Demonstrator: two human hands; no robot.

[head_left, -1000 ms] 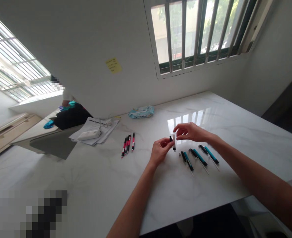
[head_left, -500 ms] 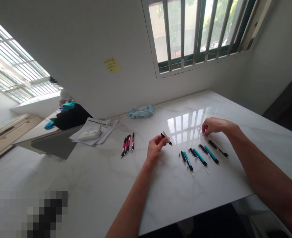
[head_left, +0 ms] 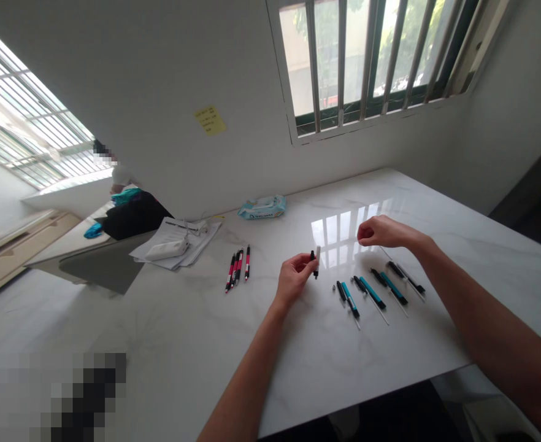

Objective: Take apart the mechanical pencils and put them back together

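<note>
My left hand (head_left: 293,279) pinches a small black pen part with a white tip (head_left: 316,264), held upright between finger and thumb. My right hand (head_left: 383,231) hangs curled above the marble table (head_left: 270,344), with nothing visible in its fingers. Just below it, pen pieces lie in a loose row: teal barrels (head_left: 372,292), black sections (head_left: 359,283) and thin white refills (head_left: 402,276). A tiny metal part (head_left: 333,286) lies at the row's left end. Left of my hands, a bunch of pink-and-black pens (head_left: 238,269) lies close together.
Papers (head_left: 176,244) with a white device (head_left: 167,249) and a wet-wipes pack (head_left: 262,207) lie at the table's far side. Beyond the left corner stands a person (head_left: 120,178) near a black bag (head_left: 135,216). A barred window (head_left: 367,61) is on the wall.
My right hand has lifted off the pen row and moved left. The piece in my left hand has turned from tilted to upright.
</note>
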